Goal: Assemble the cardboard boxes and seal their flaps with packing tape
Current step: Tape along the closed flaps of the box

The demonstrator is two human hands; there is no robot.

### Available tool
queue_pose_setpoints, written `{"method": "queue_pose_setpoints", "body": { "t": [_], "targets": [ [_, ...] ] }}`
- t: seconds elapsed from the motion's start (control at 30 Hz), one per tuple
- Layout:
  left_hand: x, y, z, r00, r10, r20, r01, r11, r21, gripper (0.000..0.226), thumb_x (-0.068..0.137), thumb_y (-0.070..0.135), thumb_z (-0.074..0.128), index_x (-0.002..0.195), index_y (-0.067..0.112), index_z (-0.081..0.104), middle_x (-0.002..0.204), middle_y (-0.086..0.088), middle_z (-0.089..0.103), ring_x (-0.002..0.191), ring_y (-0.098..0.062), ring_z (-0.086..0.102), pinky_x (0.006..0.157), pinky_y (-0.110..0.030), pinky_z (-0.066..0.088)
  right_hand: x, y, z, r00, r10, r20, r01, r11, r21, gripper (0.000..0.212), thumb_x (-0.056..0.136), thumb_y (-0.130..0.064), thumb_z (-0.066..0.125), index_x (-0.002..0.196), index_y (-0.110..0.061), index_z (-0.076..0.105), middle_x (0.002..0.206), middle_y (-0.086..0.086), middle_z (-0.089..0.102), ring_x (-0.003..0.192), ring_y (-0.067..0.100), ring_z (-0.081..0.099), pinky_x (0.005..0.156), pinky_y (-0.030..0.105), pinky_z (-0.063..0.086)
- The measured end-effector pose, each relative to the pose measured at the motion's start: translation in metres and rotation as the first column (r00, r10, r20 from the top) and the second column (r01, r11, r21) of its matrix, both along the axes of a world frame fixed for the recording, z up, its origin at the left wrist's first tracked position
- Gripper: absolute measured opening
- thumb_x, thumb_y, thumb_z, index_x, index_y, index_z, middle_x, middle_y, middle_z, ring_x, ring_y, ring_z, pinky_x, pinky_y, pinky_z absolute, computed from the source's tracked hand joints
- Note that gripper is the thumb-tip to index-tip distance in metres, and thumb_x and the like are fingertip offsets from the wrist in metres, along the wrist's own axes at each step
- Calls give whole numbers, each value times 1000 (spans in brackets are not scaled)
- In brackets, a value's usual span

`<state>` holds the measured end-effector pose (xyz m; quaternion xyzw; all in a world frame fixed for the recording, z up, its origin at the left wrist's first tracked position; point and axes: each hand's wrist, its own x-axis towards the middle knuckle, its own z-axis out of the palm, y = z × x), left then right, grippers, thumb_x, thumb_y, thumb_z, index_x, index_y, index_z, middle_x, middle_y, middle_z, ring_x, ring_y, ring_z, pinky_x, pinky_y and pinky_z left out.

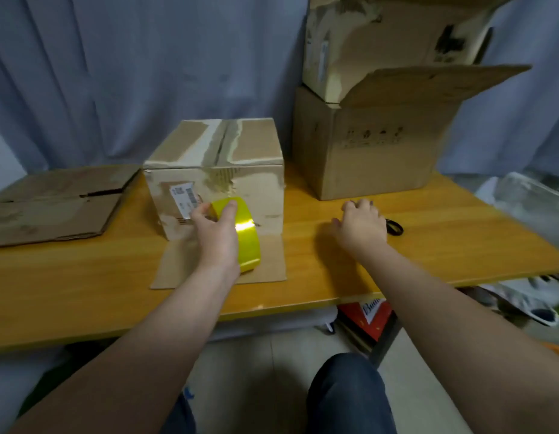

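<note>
A small cardboard box [215, 170] stands on the wooden table [84, 286], its top flaps closed with a torn seam and one flap lying flat toward me. My left hand [217, 236] grips a yellow roll of packing tape [245, 236] in front of that box. My right hand [362, 225] hovers over the table to the right with loosely curled fingers, holding nothing. A black object, perhaps scissors [394, 227], lies just beyond it.
A flattened cardboard box [53, 205] lies at the left. A larger box [375, 158] with an open flap stands at the back right, another box [381, 36] stacked on it. Curtains hang behind. Clutter sits on the floor at the right.
</note>
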<state>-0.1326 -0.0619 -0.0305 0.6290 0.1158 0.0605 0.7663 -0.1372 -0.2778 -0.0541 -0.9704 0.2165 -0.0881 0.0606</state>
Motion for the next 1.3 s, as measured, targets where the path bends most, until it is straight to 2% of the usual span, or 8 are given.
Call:
{"method": "queue_pose_setpoints", "body": {
  "t": [0.17, 0.4, 0.5, 0.6, 0.73, 1.0, 1.17, 1.3],
  "targets": [
    [1, -4, -10, 997, 46, 66, -49, 998, 40, 45, 92, 36, 58, 131, 25, 39, 127, -4, 49, 105, -21, 51, 78, -32, 44, 1, -40, -23, 952, -127, -279, 182, 966, 182, 56, 99, -54, 20, 143, -24, 36, 155, 23, 15, 141, 44, 12, 115, 56, 7],
    [9, 0, -21, 997, -6, 74, 2, 998, 58, 51, 87, 48, 60, 130, 33, 37, 135, -5, 47, 118, -27, 50, 102, -48, 41, 4, -27, -20, 981, -147, -124, 168, 969, 182, 37, 95, -35, 52, 125, -18, 40, 122, 11, 51, 114, 33, 49, 93, 43, 33],
    [13, 6, -19, 996, -84, -9, 84, 995, 45, 67, 62, 66, 66, 121, 50, 38, 130, -4, 53, 110, -36, 57, 93, -56, 47, -9, -14, -10, 984, -162, -69, 176, 905, 388, 48, 87, -31, 66, 120, -17, 34, 102, 6, 58, 100, 30, 57, 90, 41, 38],
    [15, 13, -14, 984, -175, -18, 175, 984, -12, 58, 83, 46, 62, 133, 35, 35, 112, -13, 64, 85, -35, 68, 70, -46, 58, -32, 11, -7, 930, -193, 313, 0, 851, 525, 53, 85, -25, 67, 128, -19, 37, 113, 5, 60, 109, 28, 57, 97, 45, 37],
    [13, 26, 2, 965, -256, -48, 255, 967, -27, 32, 95, 26, 52, 122, 10, 50, 85, -19, 68, 49, -24, 65, 44, -28, 52, -35, 61, 25, 864, 93, 494, -285, 901, 327, 59, 90, -16, 56, 145, -21, 34, 133, 2, 54, 125, 22, 46, 101, 37, 26],
    [20, 56, 19, 912, -384, -147, 397, 915, 75, 26, 95, 31, 51, 96, 6, 60, 84, -25, 64, 49, -29, 64, 54, -33, 53, 52, 114, 98, 848, 352, 395, -373, 927, -25, 38, 86, -35, 60, 120, -22, 49, 112, 2, 62, 110, 28, 52, 79, 36, 21],
    [38, 61, -1, 926, -358, -121, 375, 911, 174, 67, 61, 64, 64, 111, 19, 61, 113, -15, 65, 101, -39, 62, 93, -55, 48, 88, 142, 85, 833, 485, 268, -426, 870, -249, 51, 76, -45, 64, 116, -22, 42, 118, 0, 59, 114, 26, 48, 82, 39, 24],
    [52, 66, -27, 932, -340, -126, 357, 922, 152, 90, 49, 84, 63, 124, 35, 53, 124, -11, 62, 113, -39, 57, 96, -57, 45, 100, 137, 68, 821, 478, 311, -431, 877, -212, 48, 79, -39, 62, 121, -26, 41, 125, -4, 54, 116, 24, 44, 84, 40, 25]
  ]
}}
